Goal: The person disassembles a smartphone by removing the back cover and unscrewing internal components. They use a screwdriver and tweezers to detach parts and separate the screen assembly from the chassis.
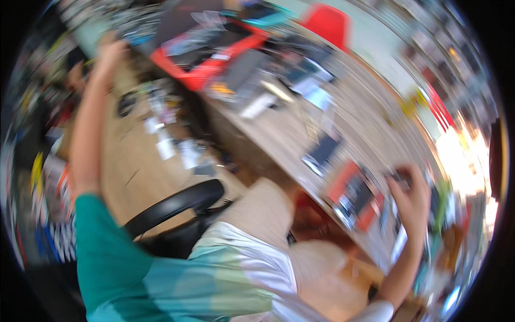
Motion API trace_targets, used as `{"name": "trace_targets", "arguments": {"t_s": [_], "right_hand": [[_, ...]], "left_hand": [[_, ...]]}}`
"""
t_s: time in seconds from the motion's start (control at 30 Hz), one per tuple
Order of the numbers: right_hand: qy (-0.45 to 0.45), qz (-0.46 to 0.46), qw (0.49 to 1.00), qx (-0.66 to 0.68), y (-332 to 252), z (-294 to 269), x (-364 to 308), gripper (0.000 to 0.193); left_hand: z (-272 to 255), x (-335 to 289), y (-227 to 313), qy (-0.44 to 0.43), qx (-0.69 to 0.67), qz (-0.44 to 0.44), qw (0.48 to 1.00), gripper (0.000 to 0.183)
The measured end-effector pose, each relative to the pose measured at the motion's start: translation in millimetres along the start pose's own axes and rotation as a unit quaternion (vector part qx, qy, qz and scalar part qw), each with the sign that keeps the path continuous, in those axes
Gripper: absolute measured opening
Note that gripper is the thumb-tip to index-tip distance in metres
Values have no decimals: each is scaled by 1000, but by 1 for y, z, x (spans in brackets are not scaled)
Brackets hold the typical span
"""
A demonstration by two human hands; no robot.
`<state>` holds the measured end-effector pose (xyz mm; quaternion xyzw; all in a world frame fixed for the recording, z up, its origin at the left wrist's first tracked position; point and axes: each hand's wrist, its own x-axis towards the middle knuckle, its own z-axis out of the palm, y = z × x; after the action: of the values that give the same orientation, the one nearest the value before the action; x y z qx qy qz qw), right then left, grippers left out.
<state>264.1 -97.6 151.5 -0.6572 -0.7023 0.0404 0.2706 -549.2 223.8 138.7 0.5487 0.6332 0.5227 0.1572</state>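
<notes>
My left hand (111, 53) reaches out at the far upper left, beyond the desk's end; motion smears its fingers, so whether it holds anything does not show. Over the right part of the wooden desk (370, 96), my right hand (413, 196) has thumb and fingers curled together around a small dark thing (399, 180), too blurred to name. Just left of that hand lies a red pad or tray (343, 180) with a dark, flat, phone-like device (358, 194) on it. Another dark flat device (323, 152) rests farther left on the desk.
A red-rimmed tray (196, 80) with dark contents sits at the desk's left end. A red chair back (328, 24) stands beyond. Beside me is a black armrest (177, 206); papers and scraps (166, 147) litter the tan floor. Shelves (456, 48) line the far right.
</notes>
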Motion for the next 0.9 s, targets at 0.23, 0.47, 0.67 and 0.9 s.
{"name": "trace_targets", "arguments": {"t_s": [0.23,0.47,0.67,0.9], "right_hand": [[29,112,983,145,-13,4,-20,32],[54,138,973,178,-15,-1,-51,33],[40,180,954,238,-31,6,-92,37],[25,175,952,248,-35,21,-121,37]], "left_hand": [[138,-174,166,-32,24,258,965,43],[264,-331,263,-247,-131,415,866,36],[325,-408,270,-364,-201,435,799,35],[347,-453,267,-449,-206,422,760,28]]}}
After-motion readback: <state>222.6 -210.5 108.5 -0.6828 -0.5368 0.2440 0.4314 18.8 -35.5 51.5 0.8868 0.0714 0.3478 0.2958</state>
